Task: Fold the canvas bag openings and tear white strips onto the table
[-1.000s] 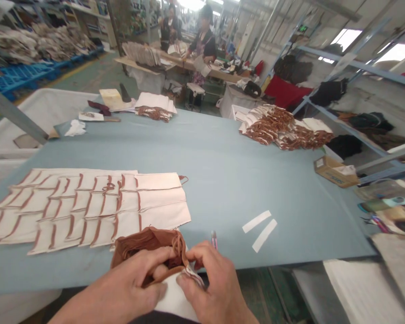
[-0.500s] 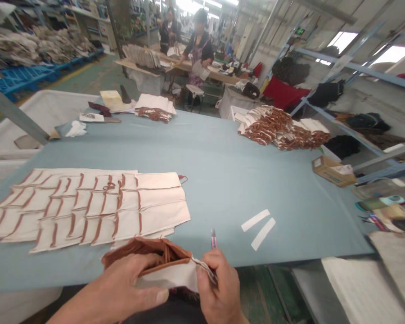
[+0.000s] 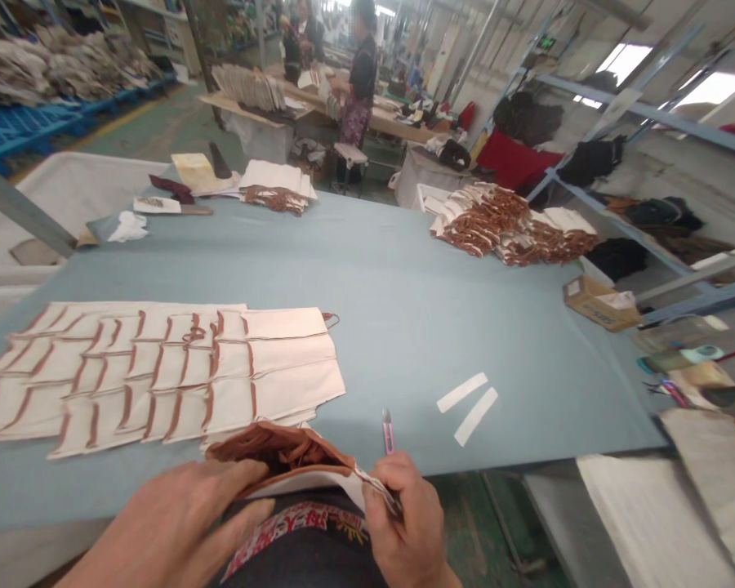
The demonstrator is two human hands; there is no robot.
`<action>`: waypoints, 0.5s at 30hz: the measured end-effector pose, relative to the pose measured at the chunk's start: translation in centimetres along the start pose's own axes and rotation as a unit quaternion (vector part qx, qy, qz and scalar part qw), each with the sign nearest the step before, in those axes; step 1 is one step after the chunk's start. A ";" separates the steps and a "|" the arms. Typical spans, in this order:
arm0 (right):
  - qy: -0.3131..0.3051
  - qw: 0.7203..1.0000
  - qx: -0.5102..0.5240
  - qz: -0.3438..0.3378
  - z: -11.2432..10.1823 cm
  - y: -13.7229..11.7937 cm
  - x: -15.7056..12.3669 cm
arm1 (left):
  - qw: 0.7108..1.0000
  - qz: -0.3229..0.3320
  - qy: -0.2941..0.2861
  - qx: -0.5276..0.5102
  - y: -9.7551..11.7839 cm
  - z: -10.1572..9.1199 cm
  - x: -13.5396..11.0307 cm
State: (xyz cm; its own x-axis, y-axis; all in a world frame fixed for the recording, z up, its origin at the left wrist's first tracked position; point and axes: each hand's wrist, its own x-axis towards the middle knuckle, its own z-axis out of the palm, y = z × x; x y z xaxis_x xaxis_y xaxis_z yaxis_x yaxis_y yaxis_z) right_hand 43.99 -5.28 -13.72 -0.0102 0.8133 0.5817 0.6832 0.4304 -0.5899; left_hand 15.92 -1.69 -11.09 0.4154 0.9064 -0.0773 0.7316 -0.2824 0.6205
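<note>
Right hand (image 3: 401,518): thumb and fingers pinched shut on the edge of a brown-lined cloth pouch (image 3: 287,457), at the near edge of the counter (image 3: 404,327). Left hand (image 3: 165,523): open, fingers extended, against the pouch. Pink-handled thread snips (image 3: 388,433): on the counter, just beyond the right hand.

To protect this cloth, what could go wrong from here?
The pink thread snips lie close to the right hand, so a careless move might knock them or nick the brown-edged cloth bundle. That bundle, held with the left hand, could also drag the overlapping cream panels beside it.
</note>
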 end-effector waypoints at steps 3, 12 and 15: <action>-0.014 1.000 -0.001 -0.006 0.1 -0.2 0.5 | 0.999 0.024 -0.028 -0.026 2.0 -0.8 0.5; -0.142 0.989 0.046 -0.004 0.5 -2.0 3.6 | 0.964 -0.064 -0.134 -0.222 5.9 -2.8 4.9; -0.161 0.985 0.065 0.021 -0.2 -2.4 4.9 | 0.958 -0.090 -0.132 -0.237 6.5 -3.5 4.7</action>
State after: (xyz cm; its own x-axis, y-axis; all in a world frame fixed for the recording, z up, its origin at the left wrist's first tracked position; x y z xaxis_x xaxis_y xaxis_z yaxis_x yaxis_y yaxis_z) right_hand 42.46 -2.45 -9.35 -0.2285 0.9044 0.3605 0.5893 0.4232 -0.6882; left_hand 20.73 1.85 -4.70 0.4741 0.7979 -0.3723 0.5020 0.1024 0.8588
